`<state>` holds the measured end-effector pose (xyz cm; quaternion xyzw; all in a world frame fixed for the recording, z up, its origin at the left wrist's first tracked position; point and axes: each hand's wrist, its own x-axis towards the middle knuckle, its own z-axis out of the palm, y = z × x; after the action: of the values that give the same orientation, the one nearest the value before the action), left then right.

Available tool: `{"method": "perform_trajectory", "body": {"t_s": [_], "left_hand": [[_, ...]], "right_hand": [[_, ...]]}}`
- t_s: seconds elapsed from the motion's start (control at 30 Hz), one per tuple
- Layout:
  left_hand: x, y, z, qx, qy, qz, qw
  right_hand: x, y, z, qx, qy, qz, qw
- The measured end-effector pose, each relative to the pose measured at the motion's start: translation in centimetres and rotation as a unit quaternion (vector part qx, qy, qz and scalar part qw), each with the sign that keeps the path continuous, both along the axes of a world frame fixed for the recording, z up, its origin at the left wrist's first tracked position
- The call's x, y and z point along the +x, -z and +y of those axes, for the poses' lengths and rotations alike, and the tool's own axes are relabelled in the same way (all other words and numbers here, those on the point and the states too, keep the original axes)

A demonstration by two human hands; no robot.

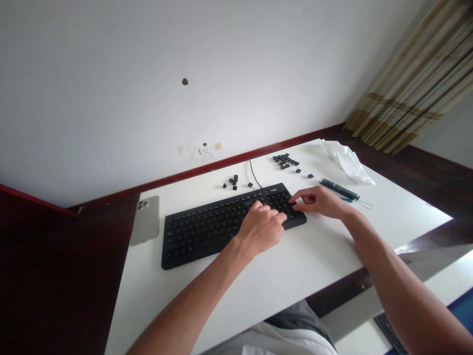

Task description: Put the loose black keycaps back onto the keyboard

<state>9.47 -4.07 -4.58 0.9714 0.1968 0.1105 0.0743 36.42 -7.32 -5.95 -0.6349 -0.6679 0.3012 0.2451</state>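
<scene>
A black full-size keyboard [207,232] lies slantwise on a white table. Over its right part is my left hand [260,227], fingers bent down against the keys and most fingertips hidden beneath the hand. At the number pad [278,199], my right hand [318,201] reaches in from the right edge. Its index finger and thumb are apart on the keys, with the other fingers curled; no loose piece shows between them. Beyond the keyboard lie loose black keycaps: a small group [234,180] behind the middle and a larger cluster [284,159] farther right.
A phone [145,220] lies at the table's left edge. To the right are a dark slender tool [340,189] with a thin wire loop and a crumpled white plastic bag [349,160]. The keyboard cable [254,172] runs back toward the wall. Patterned curtains [410,93] hang far right.
</scene>
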Motion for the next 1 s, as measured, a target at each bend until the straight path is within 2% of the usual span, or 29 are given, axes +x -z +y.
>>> {"method": "perform_trajectory", "body": {"t_s": [0.17,0.3,0.43,0.5,0.57,0.67,0.77,0.87,1.0], "left_hand": [[0.2,0.0,-0.1,-0.001,-0.015,0.001,1.000],[-0.5,-0.3,-0.2,0.027,-0.002,-0.002,1.000],[-3.5,0.2,-0.6,0.028,-0.004,-0.045,0.999],[-5.7,0.7,-0.7,0.024,-0.016,-0.087,0.996],[-7.9,1.1,-0.5,0.023,-0.046,-0.128,0.991],[-10.5,0.9,0.8,0.020,-0.138,-0.205,0.969],[-12.0,0.1,2.4,0.036,-0.206,-0.250,0.946],[-12.9,-0.4,3.5,0.053,-0.234,-0.265,0.934],[-13.5,-0.1,3.9,0.044,-0.227,-0.275,0.933]], "right_hand": [[-0.1,0.0,0.0,0.005,-0.006,0.007,1.000],[-0.4,-0.2,-0.1,0.015,0.001,-0.004,1.000],[0.0,-0.5,0.3,0.035,-0.004,-0.009,0.999],[0.7,-0.8,1.3,0.068,0.037,-0.007,0.997],[2.0,-1.2,3.1,0.120,0.099,-0.023,0.988],[4.3,-1.7,7.1,0.182,0.131,-0.077,0.972],[6.5,-1.6,11.5,0.196,0.201,-0.119,0.952],[8.3,-1.3,15.2,0.164,0.201,-0.131,0.957],[10.1,-1.1,18.4,0.076,0.180,-0.116,0.974]]}}
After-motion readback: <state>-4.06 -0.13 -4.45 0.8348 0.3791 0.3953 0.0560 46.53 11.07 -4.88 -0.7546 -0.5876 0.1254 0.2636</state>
